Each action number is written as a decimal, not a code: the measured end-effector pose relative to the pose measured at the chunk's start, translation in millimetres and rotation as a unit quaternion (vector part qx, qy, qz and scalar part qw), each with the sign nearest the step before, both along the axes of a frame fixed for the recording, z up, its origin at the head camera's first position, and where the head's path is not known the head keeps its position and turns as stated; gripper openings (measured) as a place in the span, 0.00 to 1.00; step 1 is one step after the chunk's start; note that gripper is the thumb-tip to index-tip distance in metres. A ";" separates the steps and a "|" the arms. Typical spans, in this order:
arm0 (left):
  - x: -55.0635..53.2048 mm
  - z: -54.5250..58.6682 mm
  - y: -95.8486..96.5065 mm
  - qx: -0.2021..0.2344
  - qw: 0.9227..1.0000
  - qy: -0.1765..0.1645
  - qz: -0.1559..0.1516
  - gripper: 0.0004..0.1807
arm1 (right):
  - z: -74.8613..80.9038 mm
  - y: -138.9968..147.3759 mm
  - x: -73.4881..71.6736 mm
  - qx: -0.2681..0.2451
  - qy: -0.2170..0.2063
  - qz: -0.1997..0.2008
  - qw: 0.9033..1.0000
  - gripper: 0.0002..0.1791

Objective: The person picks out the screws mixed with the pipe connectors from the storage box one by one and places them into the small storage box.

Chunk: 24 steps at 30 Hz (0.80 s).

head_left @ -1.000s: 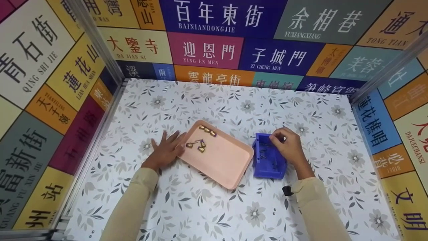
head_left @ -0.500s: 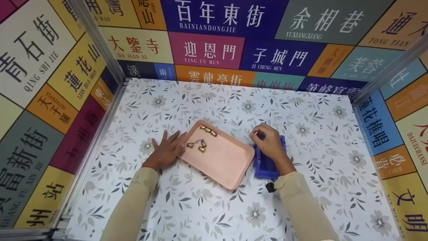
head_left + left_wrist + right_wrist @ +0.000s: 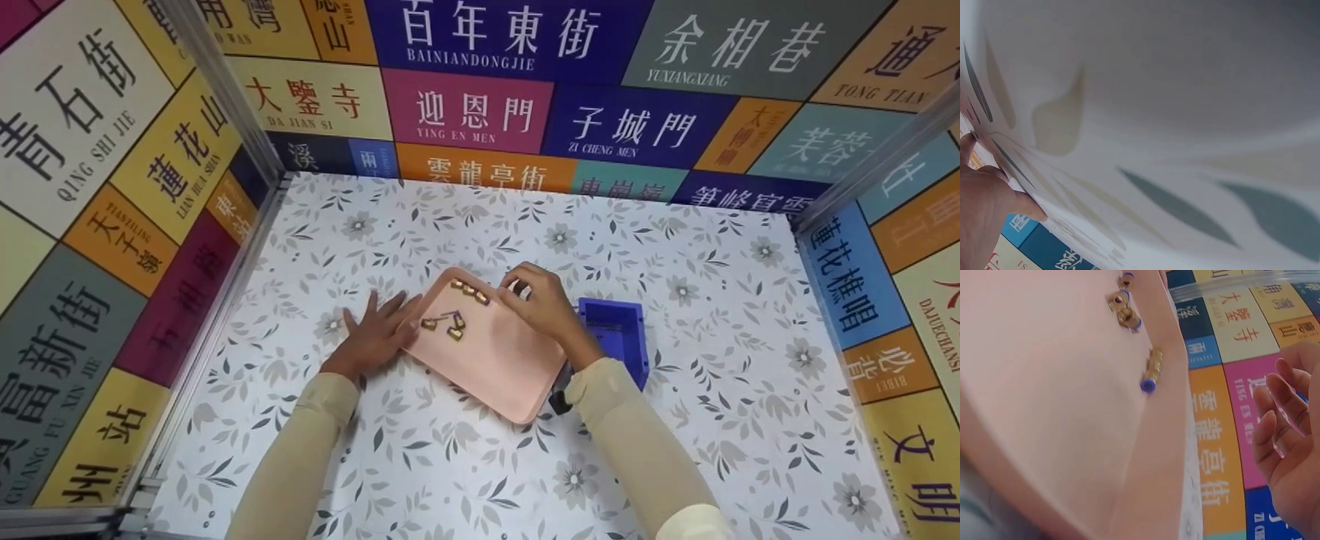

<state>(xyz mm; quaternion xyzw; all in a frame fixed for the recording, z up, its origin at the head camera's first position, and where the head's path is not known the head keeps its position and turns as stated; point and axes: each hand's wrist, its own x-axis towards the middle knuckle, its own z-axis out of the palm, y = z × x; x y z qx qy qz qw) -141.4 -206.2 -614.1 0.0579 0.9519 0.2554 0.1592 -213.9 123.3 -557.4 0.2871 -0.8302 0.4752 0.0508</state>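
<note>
A shallow pink tray [image 3: 495, 352] lies on the patterned cloth, holding several small brass fittings [image 3: 456, 328] near its far left side; blue rings show on these fittings [image 3: 1148, 385] in the right wrist view. A thin dark piece lies among them. My left hand [image 3: 373, 337] rests palm down at the tray's left edge, fingers spread. Over the tray's right side hangs my right hand [image 3: 541, 304], fingers curled and thumb near the index fingertip; I cannot tell whether something small sits between them. In the right wrist view those curled fingers [image 3: 1266, 433] appear beside the tray.
A blue bin [image 3: 622, 337] with thin dark pieces inside stands right of the tray, partly hidden by my right forearm. Printed sign panels [image 3: 465, 109] wall the table at the back and both sides. White leaf-patterned cloth [image 3: 450, 480] covers the table.
My right hand has come up out of the blue bin and moved left over the tray. My left hand, the tray and the fittings have stayed in place.
</note>
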 end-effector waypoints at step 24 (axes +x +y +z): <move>-0.5 -1.8 -0.8 0.001 1.000 0.018 -0.009 0.31 | -41.9 -60.0 -10.9 0.073 -0.064 0.033 0.995 0.10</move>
